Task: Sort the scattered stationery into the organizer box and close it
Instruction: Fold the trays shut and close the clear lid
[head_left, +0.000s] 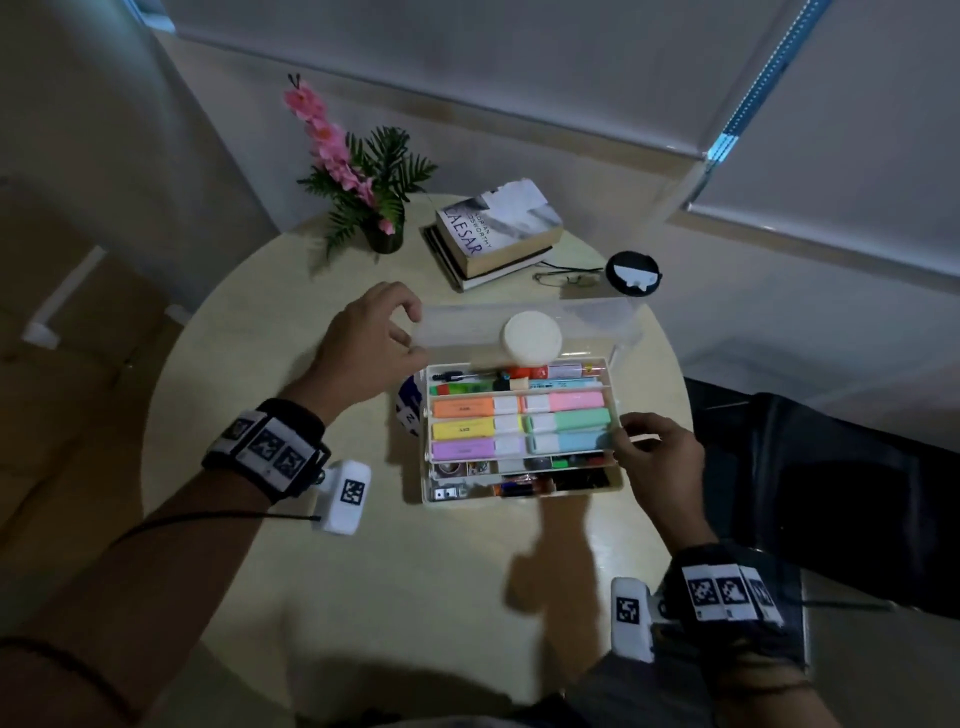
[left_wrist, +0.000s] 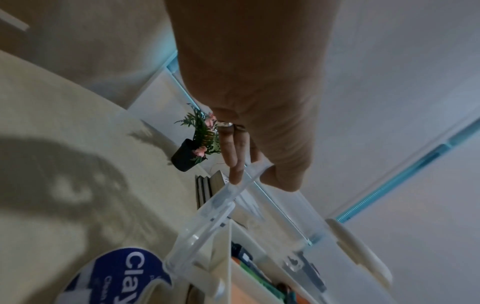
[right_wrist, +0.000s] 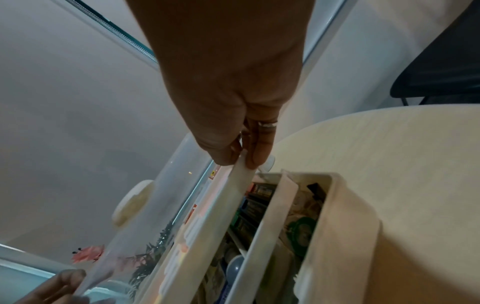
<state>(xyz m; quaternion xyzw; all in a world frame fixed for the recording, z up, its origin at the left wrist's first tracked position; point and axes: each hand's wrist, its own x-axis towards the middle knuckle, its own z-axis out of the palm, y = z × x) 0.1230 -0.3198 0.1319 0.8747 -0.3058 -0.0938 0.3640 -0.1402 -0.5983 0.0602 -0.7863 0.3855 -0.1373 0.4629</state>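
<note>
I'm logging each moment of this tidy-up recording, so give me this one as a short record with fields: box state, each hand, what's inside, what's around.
box: organizer box on the round table, clear lid raised, not closed
left hand: pinches the lid's left edge
right hand: pinches the right edge of the inner tray
contents: six pastel highlighters in the tray, small items in compartments around it
left of box: blue clay packet, partly hidden
behind: books, glasses, flower pot, black lid
</note>
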